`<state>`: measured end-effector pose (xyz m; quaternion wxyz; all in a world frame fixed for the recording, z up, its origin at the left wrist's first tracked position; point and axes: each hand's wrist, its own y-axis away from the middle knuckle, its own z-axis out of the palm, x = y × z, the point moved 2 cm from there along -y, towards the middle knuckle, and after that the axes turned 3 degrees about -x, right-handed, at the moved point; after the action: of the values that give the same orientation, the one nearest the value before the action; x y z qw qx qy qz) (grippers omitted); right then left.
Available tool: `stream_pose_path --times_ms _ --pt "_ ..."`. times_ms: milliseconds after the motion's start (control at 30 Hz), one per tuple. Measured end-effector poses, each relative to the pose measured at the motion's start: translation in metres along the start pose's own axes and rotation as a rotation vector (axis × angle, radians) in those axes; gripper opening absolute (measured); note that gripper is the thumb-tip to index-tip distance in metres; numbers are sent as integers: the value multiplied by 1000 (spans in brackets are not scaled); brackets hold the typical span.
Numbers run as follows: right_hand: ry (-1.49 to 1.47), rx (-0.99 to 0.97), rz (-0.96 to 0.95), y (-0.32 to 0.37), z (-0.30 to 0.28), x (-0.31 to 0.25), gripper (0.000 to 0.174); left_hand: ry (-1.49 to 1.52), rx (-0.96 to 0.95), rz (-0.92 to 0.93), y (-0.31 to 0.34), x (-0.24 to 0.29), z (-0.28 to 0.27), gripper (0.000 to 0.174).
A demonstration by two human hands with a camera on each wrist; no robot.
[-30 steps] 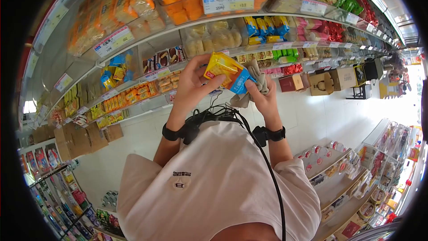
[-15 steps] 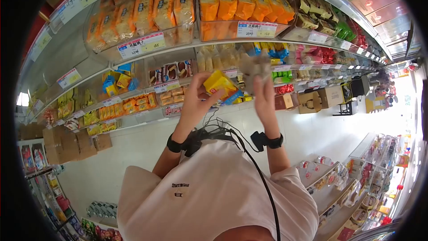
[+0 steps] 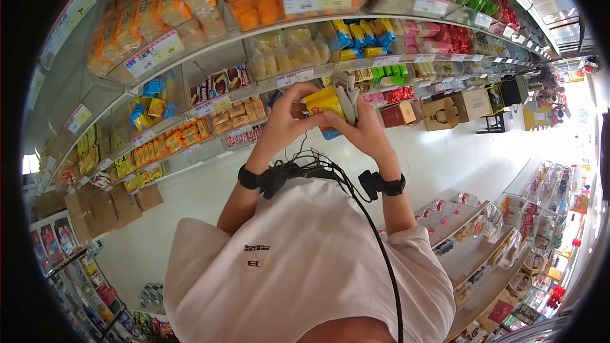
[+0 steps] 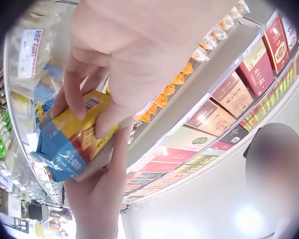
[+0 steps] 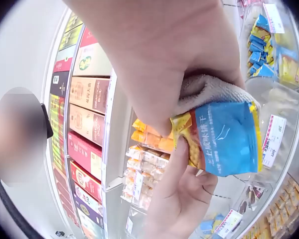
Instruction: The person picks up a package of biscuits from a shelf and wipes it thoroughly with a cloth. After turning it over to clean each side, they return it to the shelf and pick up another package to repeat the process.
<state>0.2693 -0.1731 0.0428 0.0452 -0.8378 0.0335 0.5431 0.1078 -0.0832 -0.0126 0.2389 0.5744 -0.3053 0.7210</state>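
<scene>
A yellow and blue packet of biscuits (image 3: 323,100) is held up in front of the shelves. My left hand (image 3: 287,122) pinches it between thumb and fingers; the left wrist view shows the yellow end in that grip and the blue end (image 4: 60,154) sticking out. A crumpled grey cloth (image 3: 345,95) is gripped in my right hand (image 3: 372,133) and lies against the packet's side. In the right wrist view the cloth (image 5: 209,93) runs behind the packet's blue part (image 5: 231,139), with the right fingers largely hidden.
Shelves with clear bins of wrapped snacks (image 3: 168,6) stand in front, price labels (image 3: 318,0) along their edges. Gift boxes (image 5: 87,124) fill lower shelves. Cardboard boxes (image 3: 101,206) sit on the floor at left. Another shelf unit (image 3: 483,254) is at right. A black cable (image 3: 381,248) hangs over the shirt.
The right hand with the cloth lifted off the packet, moved up, then came back against its side. The left hand kept its hold and turned the packet.
</scene>
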Motion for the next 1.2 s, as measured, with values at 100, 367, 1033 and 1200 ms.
stream_pose_path --times_ms 100,367,1033,1200 --pt "-43 -42 7 14 -29 21 44 -12 -9 -74 -11 -7 23 46" --pt "-109 -66 19 42 -82 83 38 -28 -18 -268 -35 -26 80 36" --pt "-123 44 -5 37 -70 97 34 -18 261 -119 -11 -18 96 29" --pt "-214 150 -79 35 -63 81 29 -94 338 -56 2 10 81 28"
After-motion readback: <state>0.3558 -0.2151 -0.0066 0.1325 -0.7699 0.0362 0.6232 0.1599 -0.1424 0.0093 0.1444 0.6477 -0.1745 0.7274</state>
